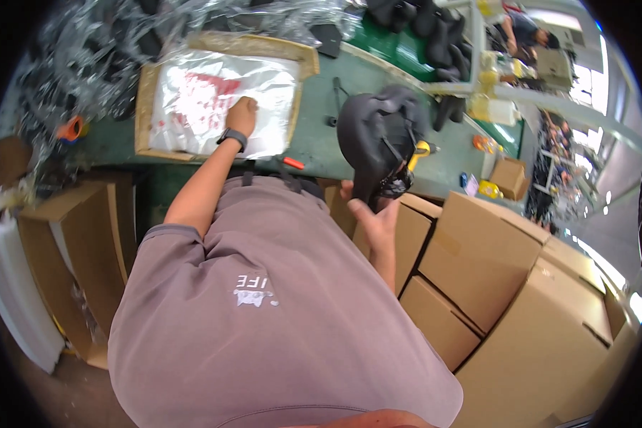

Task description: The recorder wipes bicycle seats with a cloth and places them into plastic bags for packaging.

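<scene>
A black bicycle saddle [360, 139], its nose pointing down toward me, is held up over the bench's front edge. My right hand [375, 214] grips it by the nose, with the fingers closed around that end. To the left, my left hand [242, 115] rests on a clear plastic bag [274, 78] with red print. That hand is curled closed; its fingertips are turned away, so whatever they pinch is hidden. The bag lies in a shallow open cardboard box [144, 118] on the green workbench [321, 146].
Crumpled clear plastic wrapping [85, 71] heaps up at the far left. Several black saddles [435, 36] lie at the back right. A yellow-handled tool [422, 150] is beside the held saddle. Closed cartons [478, 250] stack at my right. A red-orange object [293, 163] lies near the bench edge.
</scene>
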A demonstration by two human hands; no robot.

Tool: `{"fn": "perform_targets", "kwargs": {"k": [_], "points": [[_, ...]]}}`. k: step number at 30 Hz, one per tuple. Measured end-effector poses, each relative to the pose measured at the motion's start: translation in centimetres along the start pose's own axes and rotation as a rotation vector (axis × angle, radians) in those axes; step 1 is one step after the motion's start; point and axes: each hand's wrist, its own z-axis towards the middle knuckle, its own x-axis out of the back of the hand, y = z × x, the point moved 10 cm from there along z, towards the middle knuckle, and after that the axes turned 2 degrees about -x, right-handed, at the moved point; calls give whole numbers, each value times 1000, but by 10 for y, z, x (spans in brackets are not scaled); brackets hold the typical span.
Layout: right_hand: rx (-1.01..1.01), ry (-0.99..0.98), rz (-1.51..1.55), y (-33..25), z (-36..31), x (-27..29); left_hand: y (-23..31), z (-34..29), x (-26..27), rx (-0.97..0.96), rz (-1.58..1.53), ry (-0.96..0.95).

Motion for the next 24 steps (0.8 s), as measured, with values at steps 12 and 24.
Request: {"fn": "perform_targets", "kwargs": {"k": [12,24], "points": [[42,-438,-829,201,151,-114,31,-21,122,25,-221,340],[-1009,-554,1195,117,87,-58,263,-155,194,-44,-887,-385]]}}
